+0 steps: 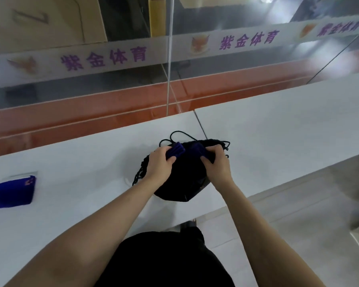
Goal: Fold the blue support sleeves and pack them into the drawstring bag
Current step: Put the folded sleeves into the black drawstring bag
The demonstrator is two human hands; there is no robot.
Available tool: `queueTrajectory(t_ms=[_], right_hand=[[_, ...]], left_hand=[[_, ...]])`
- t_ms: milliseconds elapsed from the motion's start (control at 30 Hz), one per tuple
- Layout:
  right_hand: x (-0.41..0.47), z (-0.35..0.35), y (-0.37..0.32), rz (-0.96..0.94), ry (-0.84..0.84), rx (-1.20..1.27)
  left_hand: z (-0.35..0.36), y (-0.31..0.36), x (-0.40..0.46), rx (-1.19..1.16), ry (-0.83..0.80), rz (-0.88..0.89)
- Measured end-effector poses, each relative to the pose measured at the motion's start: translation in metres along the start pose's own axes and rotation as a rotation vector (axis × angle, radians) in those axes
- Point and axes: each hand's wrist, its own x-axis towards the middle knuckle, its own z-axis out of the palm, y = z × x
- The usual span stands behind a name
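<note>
Nearest to the camera is the person's dark clothing [164, 259] at the bottom edge, and from both sides of it two bare forearms reach forward over the white table [75, 162]. The left hand [160, 160] has its fingers curled around a folded blue support sleeve [175, 151], with the thumb pressed on the near side of it. The right hand [215, 160] is also curled; it pinches the dark blue fabric [197, 149] just beside the first sleeve, at the mouth of the bag. Whether this fabric is a second sleeve or the other end of the same one, I cannot tell.

The black drawstring bag [182, 183] lies on the table under both hands, close to the near edge of the table. Its black cord [178, 134] makes loops on the table behind the bag.

Another blue sleeve [13, 192] lies flat on the table far to the left, well apart from the bag. Behind the table stands a glass wall with a white band [112, 59] that carries purple characters.
</note>
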Motion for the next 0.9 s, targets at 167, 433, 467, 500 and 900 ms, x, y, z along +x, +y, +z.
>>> queueTrajectory(t_ms=[167,433,467,500,900], right_hand=[[0.053,-0.006,0.013,-0.097,-0.253,-0.193],[0.1,-0.013,0.042,-0.216,-0.599,-0.394],[0.103,-0.013,0.045,-0.23,-0.619,-0.411],[0.106,-0.011,0.049,-0.239,-0.635,-0.425],[0.131,0.012,0.074,-0.29,-0.761,-0.664]], left_hand=[[0.021,0.0,0.022,-0.022,-0.101,-0.203],[0.047,-0.01,0.025,0.282,-0.252,-0.268],[0.048,-0.011,0.024,0.325,-0.266,-0.263],[0.05,-0.013,0.023,0.357,-0.278,-0.26],[0.082,-0.02,0.032,0.796,-0.25,-0.264]])
